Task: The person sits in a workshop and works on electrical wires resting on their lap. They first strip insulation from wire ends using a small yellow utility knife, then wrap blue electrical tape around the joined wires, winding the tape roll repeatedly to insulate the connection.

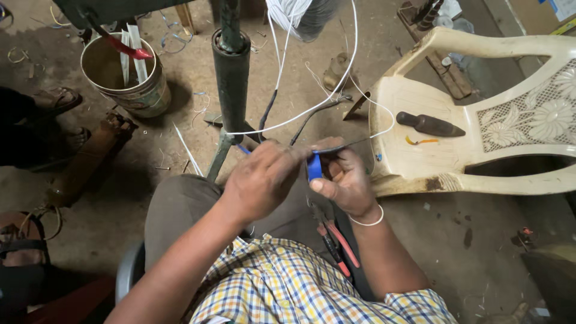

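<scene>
Over the lap, the left hand (261,180) and right hand (345,180) both pinch, fingers closed, a small blue piece (314,167), perhaps tape, at a thin, limp wire (336,147), best gripped close beside the join.

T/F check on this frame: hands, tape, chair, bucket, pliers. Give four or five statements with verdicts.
1. Both hands, left hand and right hand, meet at a strip of blue tape. True.
2. The plastic chair is red. False: cream.
3. A dark wooden-handled tool lies on the chair seat. True.
4. The bucket lies tipped over. False: it stands upright.
5. Red-handled pliers rest on the lap. True.
</scene>
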